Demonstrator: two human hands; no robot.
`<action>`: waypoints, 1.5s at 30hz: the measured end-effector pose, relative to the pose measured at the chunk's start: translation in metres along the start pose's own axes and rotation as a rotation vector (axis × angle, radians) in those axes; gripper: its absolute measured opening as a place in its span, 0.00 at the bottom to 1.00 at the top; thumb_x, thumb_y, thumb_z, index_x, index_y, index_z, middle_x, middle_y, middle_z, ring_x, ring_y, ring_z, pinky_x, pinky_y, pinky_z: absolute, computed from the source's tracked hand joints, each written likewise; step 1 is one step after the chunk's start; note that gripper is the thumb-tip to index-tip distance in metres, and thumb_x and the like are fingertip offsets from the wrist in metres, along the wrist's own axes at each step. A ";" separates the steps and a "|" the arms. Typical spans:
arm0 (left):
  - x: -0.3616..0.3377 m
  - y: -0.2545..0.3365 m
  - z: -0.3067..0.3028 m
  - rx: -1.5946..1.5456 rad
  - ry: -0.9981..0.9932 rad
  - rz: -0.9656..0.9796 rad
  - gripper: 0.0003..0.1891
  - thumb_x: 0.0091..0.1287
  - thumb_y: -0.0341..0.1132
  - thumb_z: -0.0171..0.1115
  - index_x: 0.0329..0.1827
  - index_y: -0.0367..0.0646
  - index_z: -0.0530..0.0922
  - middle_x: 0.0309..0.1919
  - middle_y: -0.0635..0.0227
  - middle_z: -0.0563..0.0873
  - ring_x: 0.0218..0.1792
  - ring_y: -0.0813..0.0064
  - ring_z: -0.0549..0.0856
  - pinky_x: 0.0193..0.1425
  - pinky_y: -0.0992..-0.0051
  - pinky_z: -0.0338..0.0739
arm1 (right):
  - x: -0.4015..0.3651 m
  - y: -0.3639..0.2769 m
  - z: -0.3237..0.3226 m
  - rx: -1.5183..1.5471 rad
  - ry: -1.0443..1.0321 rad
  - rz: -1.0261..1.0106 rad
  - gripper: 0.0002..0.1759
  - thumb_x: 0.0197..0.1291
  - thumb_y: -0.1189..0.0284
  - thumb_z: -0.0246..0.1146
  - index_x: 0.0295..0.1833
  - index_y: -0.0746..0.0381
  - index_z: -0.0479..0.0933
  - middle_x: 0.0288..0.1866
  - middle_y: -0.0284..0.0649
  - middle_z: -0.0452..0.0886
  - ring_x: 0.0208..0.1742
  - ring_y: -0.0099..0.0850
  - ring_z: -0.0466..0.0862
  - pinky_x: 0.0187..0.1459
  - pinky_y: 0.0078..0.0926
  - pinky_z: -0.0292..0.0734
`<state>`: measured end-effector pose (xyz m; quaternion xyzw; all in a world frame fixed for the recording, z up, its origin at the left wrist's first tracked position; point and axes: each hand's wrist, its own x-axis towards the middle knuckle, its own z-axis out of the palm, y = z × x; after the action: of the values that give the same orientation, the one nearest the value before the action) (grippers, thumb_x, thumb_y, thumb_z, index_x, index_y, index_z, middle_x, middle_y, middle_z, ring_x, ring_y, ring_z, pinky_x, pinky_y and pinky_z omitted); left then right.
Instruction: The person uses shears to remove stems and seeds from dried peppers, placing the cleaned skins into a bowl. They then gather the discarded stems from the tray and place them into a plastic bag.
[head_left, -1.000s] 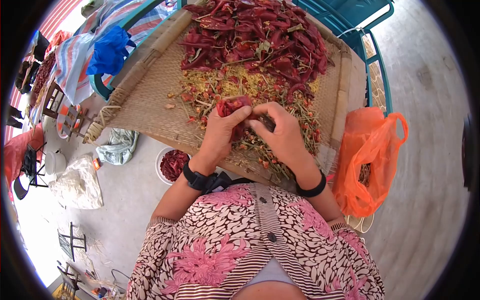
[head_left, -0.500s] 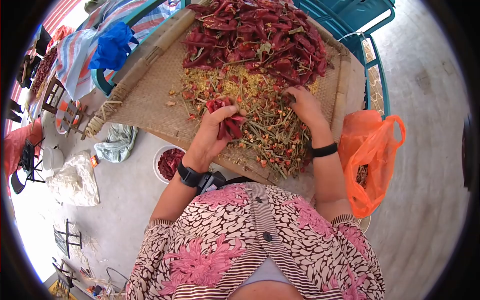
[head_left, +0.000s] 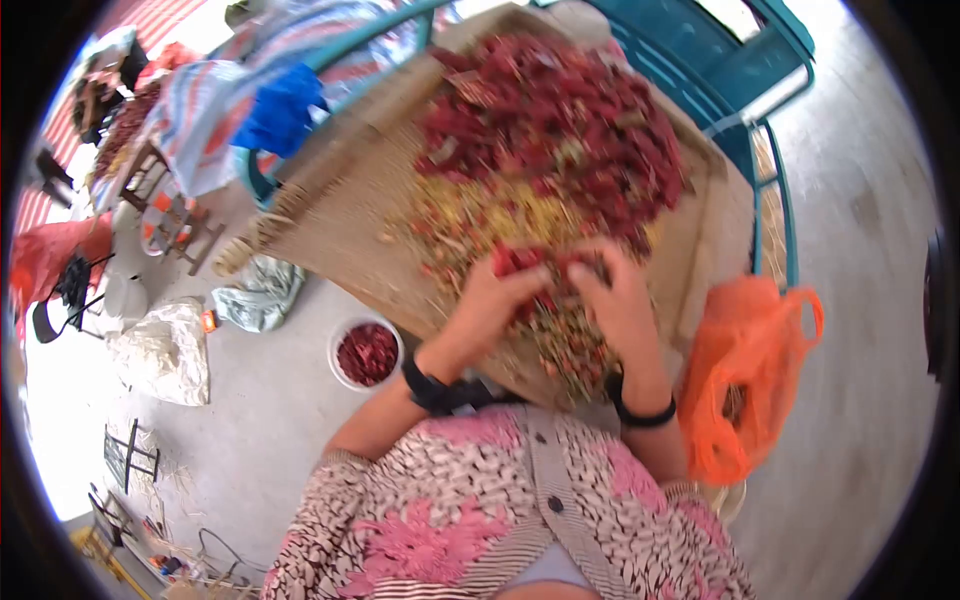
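My left hand is closed around dried red chili peppers, which stick out above the thumb. Close beside it, my right hand has thumb and fingers pinched on a dark red chili pepper; motion blur hides its exact shape. Both hands are over a woven tray. Under and between them lies a heap of pepper stems and caps. Yellow seeds spread behind the hands, and a large pile of dried red chilies covers the far part of the tray.
A white bowl with red chili pieces stands on the floor at left. An orange plastic bag hangs at right. The tray rests on a teal metal frame. A blue bag and a small wooden chair are at left.
My right hand has come from the seed and stem heap toward my left hand, and the two now meet over the stems. The whole view has shifted slightly.
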<state>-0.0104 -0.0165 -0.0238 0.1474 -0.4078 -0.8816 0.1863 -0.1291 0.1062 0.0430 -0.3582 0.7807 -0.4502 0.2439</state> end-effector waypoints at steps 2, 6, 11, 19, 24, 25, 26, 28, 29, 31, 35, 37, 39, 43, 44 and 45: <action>-0.003 0.005 0.008 -0.045 0.005 -0.001 0.12 0.66 0.31 0.64 0.51 0.41 0.76 0.38 0.75 0.82 0.34 0.87 0.78 0.36 0.82 0.75 | -0.001 0.007 0.017 -0.150 0.109 -0.245 0.13 0.62 0.72 0.63 0.50 0.65 0.76 0.34 0.41 0.81 0.31 0.33 0.79 0.37 0.30 0.74; -0.010 0.003 0.002 0.047 0.030 0.073 0.11 0.68 0.36 0.64 0.48 0.43 0.76 0.31 0.77 0.82 0.29 0.87 0.78 0.30 0.84 0.72 | -0.009 -0.010 0.023 -0.371 0.113 -0.300 0.11 0.59 0.74 0.64 0.47 0.65 0.77 0.40 0.44 0.80 0.41 0.35 0.80 0.45 0.31 0.74; -0.003 -0.013 -0.010 0.209 -0.044 0.257 0.12 0.65 0.33 0.67 0.47 0.43 0.74 0.32 0.73 0.79 0.33 0.87 0.77 0.36 0.82 0.73 | -0.010 -0.010 0.023 0.080 0.112 -0.069 0.07 0.54 0.79 0.64 0.40 0.65 0.76 0.37 0.38 0.77 0.41 0.30 0.78 0.44 0.28 0.72; -0.029 0.008 -0.001 0.587 -0.001 0.203 0.12 0.64 0.35 0.67 0.42 0.41 0.73 0.28 0.72 0.78 0.28 0.84 0.77 0.32 0.79 0.72 | -0.029 -0.021 0.038 -0.257 0.142 -0.569 0.07 0.55 0.83 0.64 0.38 0.65 0.73 0.37 0.43 0.76 0.37 0.37 0.77 0.40 0.29 0.72; -0.040 0.008 -0.002 0.299 -0.139 0.105 0.11 0.66 0.35 0.65 0.38 0.40 0.71 0.23 0.76 0.75 0.21 0.81 0.74 0.26 0.78 0.69 | -0.038 -0.025 0.041 -0.298 0.124 -0.583 0.04 0.61 0.79 0.59 0.38 0.65 0.70 0.33 0.43 0.73 0.33 0.33 0.76 0.36 0.30 0.70; -0.043 0.011 -0.004 0.305 -0.172 0.064 0.11 0.66 0.35 0.65 0.37 0.40 0.71 0.24 0.76 0.75 0.22 0.81 0.73 0.27 0.78 0.69 | -0.037 -0.016 0.042 -0.265 0.124 -0.548 0.05 0.63 0.77 0.59 0.38 0.65 0.69 0.32 0.42 0.73 0.29 0.31 0.75 0.30 0.30 0.69; -0.045 0.013 -0.006 0.307 -0.205 0.023 0.11 0.66 0.35 0.64 0.36 0.40 0.71 0.24 0.76 0.74 0.23 0.81 0.73 0.28 0.78 0.69 | -0.036 -0.012 0.042 -0.234 0.122 -0.511 0.05 0.66 0.75 0.58 0.39 0.65 0.69 0.31 0.42 0.73 0.25 0.29 0.74 0.25 0.29 0.67; -0.048 0.014 -0.012 0.429 -0.283 0.132 0.10 0.65 0.33 0.65 0.37 0.39 0.71 0.24 0.74 0.73 0.26 0.80 0.73 0.32 0.76 0.69 | -0.045 -0.027 0.040 0.151 -0.033 -0.091 0.04 0.67 0.75 0.56 0.40 0.62 0.68 0.29 0.38 0.73 0.25 0.26 0.74 0.25 0.24 0.67; -0.050 0.015 -0.014 0.489 -0.320 0.186 0.10 0.64 0.33 0.65 0.37 0.39 0.71 0.25 0.73 0.72 0.28 0.79 0.72 0.34 0.76 0.69 | -0.050 -0.033 0.037 0.337 -0.112 0.124 0.03 0.68 0.74 0.55 0.40 0.60 0.68 0.27 0.36 0.73 0.24 0.25 0.73 0.25 0.21 0.68; -0.059 0.021 -0.013 0.483 -0.451 0.228 0.10 0.62 0.31 0.65 0.38 0.38 0.72 0.26 0.71 0.73 0.30 0.78 0.72 0.37 0.74 0.68 | -0.054 -0.038 0.037 0.734 -0.126 0.272 0.03 0.68 0.74 0.55 0.40 0.58 0.67 0.26 0.33 0.72 0.19 0.21 0.68 0.20 0.18 0.63; -0.074 0.026 0.001 0.773 -0.607 0.271 0.12 0.57 0.28 0.66 0.41 0.37 0.73 0.28 0.67 0.74 0.33 0.76 0.72 0.39 0.73 0.68 | -0.027 0.014 0.061 0.845 -0.002 0.254 0.03 0.69 0.74 0.55 0.40 0.56 0.67 0.24 0.31 0.71 0.13 0.18 0.62 0.13 0.19 0.58; -0.085 0.037 -0.001 0.786 -0.461 0.284 0.11 0.59 0.27 0.65 0.42 0.38 0.74 0.30 0.68 0.78 0.36 0.78 0.75 0.41 0.74 0.71 | -0.040 -0.017 0.053 0.797 -0.058 0.141 0.04 0.69 0.73 0.56 0.40 0.56 0.67 0.24 0.32 0.71 0.13 0.18 0.62 0.13 0.18 0.58; -0.097 0.041 -0.006 0.554 -0.316 0.316 0.11 0.62 0.25 0.65 0.45 0.40 0.74 0.35 0.69 0.81 0.40 0.80 0.79 0.44 0.76 0.74 | -0.044 -0.035 0.039 0.651 -0.060 0.062 0.05 0.69 0.71 0.56 0.41 0.58 0.68 0.24 0.33 0.72 0.13 0.18 0.61 0.15 0.17 0.56; -0.129 0.095 -0.028 0.264 0.106 0.304 0.13 0.64 0.23 0.66 0.49 0.41 0.74 0.44 0.71 0.84 0.45 0.83 0.83 0.41 0.80 0.81 | -0.026 -0.008 0.006 -0.094 0.111 -0.209 0.09 0.67 0.69 0.59 0.46 0.62 0.70 0.29 0.40 0.77 0.24 0.29 0.75 0.27 0.27 0.69; -0.136 0.104 -0.025 0.256 0.167 0.378 0.14 0.63 0.22 0.66 0.49 0.41 0.74 0.43 0.71 0.83 0.43 0.83 0.83 0.41 0.79 0.81 | -0.022 0.002 0.001 -0.371 0.205 -0.385 0.11 0.66 0.69 0.60 0.47 0.63 0.70 0.31 0.41 0.78 0.30 0.34 0.79 0.33 0.32 0.73; -0.139 0.105 -0.028 0.294 0.212 0.418 0.14 0.63 0.23 0.67 0.50 0.41 0.74 0.42 0.71 0.82 0.41 0.82 0.83 0.41 0.79 0.81 | -0.022 -0.004 -0.004 -0.489 0.166 -0.247 0.12 0.65 0.68 0.60 0.48 0.64 0.71 0.32 0.42 0.78 0.34 0.37 0.79 0.38 0.34 0.73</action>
<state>0.1462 -0.0352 0.0548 0.1771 -0.5310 -0.7351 0.3825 -0.1164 0.1242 0.0500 -0.4607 0.8338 -0.3027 0.0289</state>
